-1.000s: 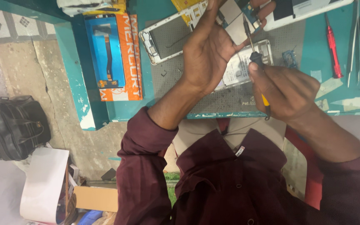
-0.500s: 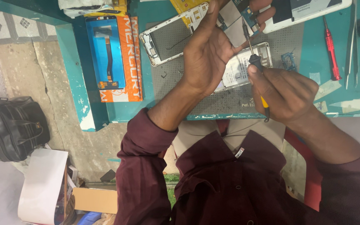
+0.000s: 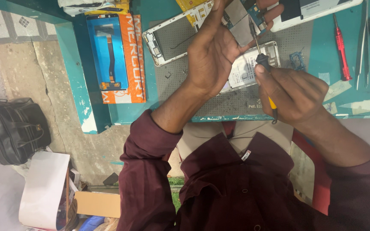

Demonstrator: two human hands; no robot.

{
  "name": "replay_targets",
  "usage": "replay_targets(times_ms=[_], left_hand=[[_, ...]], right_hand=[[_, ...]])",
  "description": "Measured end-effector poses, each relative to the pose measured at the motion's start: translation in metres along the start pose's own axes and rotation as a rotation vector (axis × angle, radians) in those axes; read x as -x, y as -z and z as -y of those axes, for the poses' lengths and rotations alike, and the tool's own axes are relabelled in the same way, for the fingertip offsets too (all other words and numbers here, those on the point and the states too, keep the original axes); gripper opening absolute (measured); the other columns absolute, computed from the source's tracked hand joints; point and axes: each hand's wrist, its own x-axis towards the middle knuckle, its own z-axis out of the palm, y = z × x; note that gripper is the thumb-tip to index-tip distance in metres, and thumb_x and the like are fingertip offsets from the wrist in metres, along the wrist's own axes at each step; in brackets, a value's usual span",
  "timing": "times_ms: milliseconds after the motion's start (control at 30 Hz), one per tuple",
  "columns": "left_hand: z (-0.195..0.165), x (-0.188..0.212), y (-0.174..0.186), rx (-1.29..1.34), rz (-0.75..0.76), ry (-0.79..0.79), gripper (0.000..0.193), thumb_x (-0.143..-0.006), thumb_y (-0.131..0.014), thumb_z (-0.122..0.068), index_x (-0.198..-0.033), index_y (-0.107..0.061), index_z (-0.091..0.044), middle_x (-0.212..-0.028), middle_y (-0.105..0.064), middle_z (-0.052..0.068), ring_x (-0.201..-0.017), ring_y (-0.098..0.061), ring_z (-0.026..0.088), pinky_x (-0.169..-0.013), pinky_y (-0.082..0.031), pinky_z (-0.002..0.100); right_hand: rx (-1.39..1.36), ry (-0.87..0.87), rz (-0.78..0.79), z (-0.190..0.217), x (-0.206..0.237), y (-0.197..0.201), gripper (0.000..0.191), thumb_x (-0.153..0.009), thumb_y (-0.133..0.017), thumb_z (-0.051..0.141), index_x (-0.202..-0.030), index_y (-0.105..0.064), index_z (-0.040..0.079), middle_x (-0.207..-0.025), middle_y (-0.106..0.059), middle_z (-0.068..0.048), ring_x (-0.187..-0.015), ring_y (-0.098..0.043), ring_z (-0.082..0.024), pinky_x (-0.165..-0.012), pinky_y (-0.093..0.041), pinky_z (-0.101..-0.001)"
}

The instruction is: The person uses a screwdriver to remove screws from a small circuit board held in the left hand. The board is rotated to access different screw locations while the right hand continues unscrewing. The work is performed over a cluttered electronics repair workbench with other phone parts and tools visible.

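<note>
Landmark: grey perforated work mat [image 3: 202, 100] on the teal bench; every place below is told from it.
Black bag [image 3: 11, 130]: on the concrete floor, well left of the mat and below the bench edge.
Orange and blue flat parts box [image 3: 116, 57]: on the bench just left of the mat, with a blue panel and a dark ribbon cable showing on its face.
White phone frame [image 3: 172, 38]: lies tilted on the mat's upper left corner, its empty grey inside facing up.
Left hand [image 3: 213, 55]: raised over the mat's middle, fingers curled and pinching a small grey circuit board [image 3: 240, 13] at the mat's upper edge.
Silver phone back shell [image 3: 249, 68]: flat on the mat, partly under the left hand.
Right hand [image 3: 294, 92]: over the mat's right part, closed round a black-and-yellow-handled thin screwdriver [image 3: 260, 51], whose tip reaches up to the board.
Red-handled screwdriver [image 3: 341, 47]: on the bench right of the mat.
Metal tweezers [image 3: 362, 42]: just right of the red-handled screwdriver.
</note>
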Motion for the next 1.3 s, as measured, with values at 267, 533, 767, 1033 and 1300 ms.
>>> replay_targets(times_ms=[267,533,767,1033,1300], left_hand=[[-0.0011,0.0004,-0.0005,0.024,-0.020,0.007,0.059,-0.122,-0.027,-0.042,-0.160,-0.025,0.003,-0.142,-0.052,0.028,-0.137,-0.051,0.040,-0.123,-0.041,0.050],[-0.0050,-0.0006,-0.0021,0.025,-0.023,0.004,0.058,-0.123,-0.021,-0.042,-0.155,-0.030,0.006,-0.141,-0.058,0.032,-0.136,-0.058,0.042,-0.123,-0.049,0.052],[-0.0062,-0.0003,-0.0001,0.044,-0.035,0.007,0.059,-0.124,-0.023,-0.042,-0.150,-0.037,0.008,-0.140,-0.058,0.031,-0.136,-0.059,0.042,-0.120,-0.047,0.051],[-0.0060,-0.0004,-0.0001,0.024,-0.036,0.003,0.060,-0.124,-0.022,-0.044,-0.149,-0.040,0.008,-0.140,-0.059,0.031,-0.135,-0.060,0.042,-0.120,-0.048,0.052],[-0.0076,-0.0012,0.0005,0.050,-0.029,0.015,0.058,-0.125,-0.022,-0.042,-0.148,-0.042,0.008,-0.139,-0.060,0.029,-0.135,-0.060,0.040,-0.119,-0.048,0.051]], right_hand=[[0.008,0.007,-0.008,0.0000,0.0024,-0.0021,0.050,-0.093,-0.076,-0.004,-0.141,-0.063,-0.002,-0.095,-0.070,-0.012,-0.074,-0.065,-0.020,-0.060,-0.052,-0.0323],[-0.009,0.010,-0.011,0.0003,0.0016,-0.0009,0.049,-0.094,-0.076,-0.003,-0.141,-0.063,-0.002,-0.096,-0.070,-0.013,-0.076,-0.066,-0.020,-0.061,-0.053,-0.0326],[-0.002,0.010,0.000,0.0005,0.0008,-0.0002,0.046,-0.094,-0.077,-0.005,-0.139,-0.065,-0.003,-0.096,-0.070,-0.014,-0.076,-0.068,-0.021,-0.061,-0.053,-0.0325],[-0.015,0.011,-0.006,0.0011,0.0008,0.0000,0.046,-0.094,-0.075,-0.003,-0.139,-0.065,-0.003,-0.095,-0.069,-0.014,-0.078,-0.069,-0.022,-0.062,-0.054,-0.0329],[-0.005,0.018,-0.014,0.0002,0.0008,-0.0002,0.045,-0.092,-0.075,-0.004,-0.136,-0.066,-0.003,-0.095,-0.072,-0.014,-0.074,-0.067,-0.021,-0.058,-0.052,-0.0327]])
